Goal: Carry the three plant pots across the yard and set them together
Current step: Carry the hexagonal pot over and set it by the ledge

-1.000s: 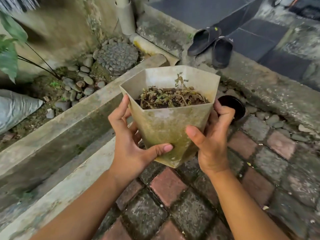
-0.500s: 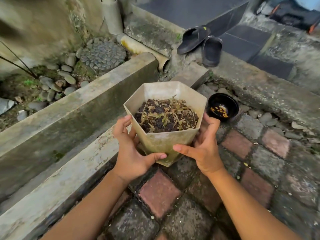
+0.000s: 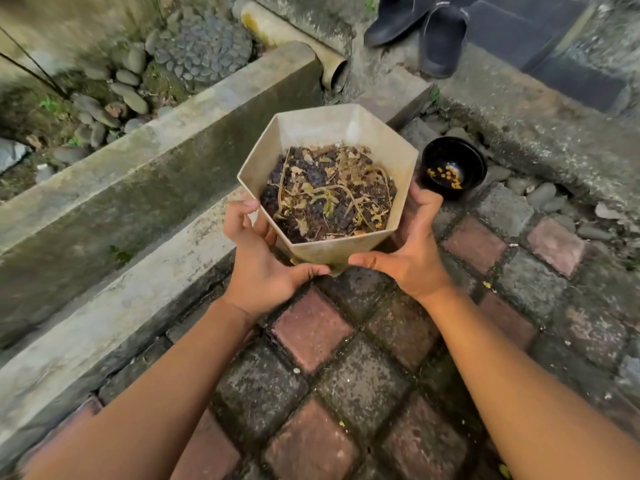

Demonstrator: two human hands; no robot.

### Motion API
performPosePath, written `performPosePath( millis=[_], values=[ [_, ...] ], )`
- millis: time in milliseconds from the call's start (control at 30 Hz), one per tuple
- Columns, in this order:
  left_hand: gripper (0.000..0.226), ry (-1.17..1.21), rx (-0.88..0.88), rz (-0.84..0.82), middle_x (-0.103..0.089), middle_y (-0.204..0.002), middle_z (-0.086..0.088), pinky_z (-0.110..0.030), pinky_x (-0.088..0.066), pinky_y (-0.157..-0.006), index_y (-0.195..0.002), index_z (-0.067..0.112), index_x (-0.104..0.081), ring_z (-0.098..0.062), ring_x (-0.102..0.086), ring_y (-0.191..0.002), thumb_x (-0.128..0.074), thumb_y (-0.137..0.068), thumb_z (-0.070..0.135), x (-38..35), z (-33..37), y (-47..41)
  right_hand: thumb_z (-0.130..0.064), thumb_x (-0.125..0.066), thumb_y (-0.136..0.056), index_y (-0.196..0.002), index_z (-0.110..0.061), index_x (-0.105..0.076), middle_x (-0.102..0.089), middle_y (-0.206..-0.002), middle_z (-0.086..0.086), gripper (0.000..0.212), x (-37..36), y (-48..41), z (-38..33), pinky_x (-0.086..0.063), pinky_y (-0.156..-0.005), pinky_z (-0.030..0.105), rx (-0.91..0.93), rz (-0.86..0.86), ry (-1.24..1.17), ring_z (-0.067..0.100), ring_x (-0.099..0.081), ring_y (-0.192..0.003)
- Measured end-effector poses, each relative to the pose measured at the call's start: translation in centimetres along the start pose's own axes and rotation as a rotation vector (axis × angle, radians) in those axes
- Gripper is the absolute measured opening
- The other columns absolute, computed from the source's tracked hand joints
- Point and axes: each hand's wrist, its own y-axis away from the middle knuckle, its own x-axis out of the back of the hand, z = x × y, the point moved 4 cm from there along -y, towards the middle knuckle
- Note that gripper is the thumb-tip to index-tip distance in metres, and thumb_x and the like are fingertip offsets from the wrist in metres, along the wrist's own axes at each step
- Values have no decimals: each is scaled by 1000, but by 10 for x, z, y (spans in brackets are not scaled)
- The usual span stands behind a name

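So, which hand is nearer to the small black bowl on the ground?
The right hand. It holds the hexagonal pot on the side facing the black bowl, just below it in view. The left hand grips the pot's far side.

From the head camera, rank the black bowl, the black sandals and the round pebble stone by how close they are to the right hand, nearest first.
Measured from the right hand, which grips the hexagonal pot:
1. Black bowl, on the ground just beyond the hand, slightly to its right.
2. Black sandals, farther up on the concrete step.
3. Round pebble stone, far to the left, past the concrete curb.
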Motion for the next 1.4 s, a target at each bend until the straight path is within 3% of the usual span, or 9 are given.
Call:
performPosePath(
  millis=[100, 267, 400, 567, 667, 767, 967, 1133, 1400],
  values=[
    [97, 75, 62, -2, -35, -151, 14, -32, -54, -107, -129, 35, -18, -2, -52, -137, -82, -73, -12, 6, 4, 9, -56, -91, -71, -137, -19, -27, -49, -150, -9, 99, 4, 16, 5, -45, -115, 29, -100, 48, -91, 1, -54, -137],
    [52, 282, 287, 190, -49, -136, -11, -47, -51, -86, -128, 47, -48, -28, -54, -118, -64, -85, 21, 24, 13, -2, -76, -77, -75, -139, -41, -39, -55, -154, 3, 82, 10, 16, -8, -49, -112, 62, -186, 182, -211, 29, -54, -143],
    [39, 228, 341, 128, -43, -142, -33, -52, -48, -87, -130, 36, -47, -31, -50, -118, -63, -96, 27, 13, 18, -11, -38, -65, -94, -153, -27, -31, -45, -159, 19, 69, 9, -6, -19, -38, -117, 71, -107, 207, -172, 42, -47, -146],
    [41, 328, 311, 102, -49, -132, -17, -27, -55, -69, -124, 36, -53, -12, -58, -95, -59, -89, 16, 7, 12, -23, -28, -56, -91, -158, -19, -27, -51, -152, 12, 74, 12, 0, -9, -40, -119, 66, -51, 285, -201, 36, -51, -141],
    [40, 320, 311, 58, -49, -131, -13, -33, -48, -91, -122, 27, -50, -19, -55, -114, -56, -84, 13, 4, 3, -36, -27, -55, -90, -158, -18, -29, -50, -153, 19, 73, 12, 2, -4, -44, -116, 64, -11, 352, -191, 39, -52, -139],
    [41, 279, 328, 37, -51, -123, -8, -28, -44, -92, -119, 25, -51, -14, -53, -114, -52, -81, 12, 0, -2, -51, -26, -53, -90, -161, -14, -27, -51, -151, 16, 76, 14, -2, 0, -50, -108, 46, 27, 421, -169, 27, -55, -135],
    [42, 289, 386, 30, -48, -128, -12, -9, -46, -67, -120, 22, -47, -1, -57, -90, -51, -80, 10, -11, 1, -69, -22, -51, -89, -158, -20, -30, -62, -139, -4, 72, 26, -24, 5, -53, -99, 36, 12, 406, -217, 16, -61, -125],
    [48, 263, 382, 53, -49, -128, -1, -7, -47, -75, -119, 24, -44, 17, -55, -88, -44, -84, -9, -23, 10, -63, -21, -50, -85, -155, -18, -33, -56, -143, 9, 73, 37, -29, 1, -48, -103, 41, -7, 390, -230, 22, -57, -127],
    [51, 333, 430, 36, -52, -127, -4, -16, -46, -62, -118, 35, -50, 1, -53, -80, -43, -85, -5, -29, 6, -75, -22, -48, -83, -153, -24, -36, -57, -144, 10, 71, 40, -21, -1, -49, -100, 37, -24, 494, -233, 22, -58, -124]
  ],
)
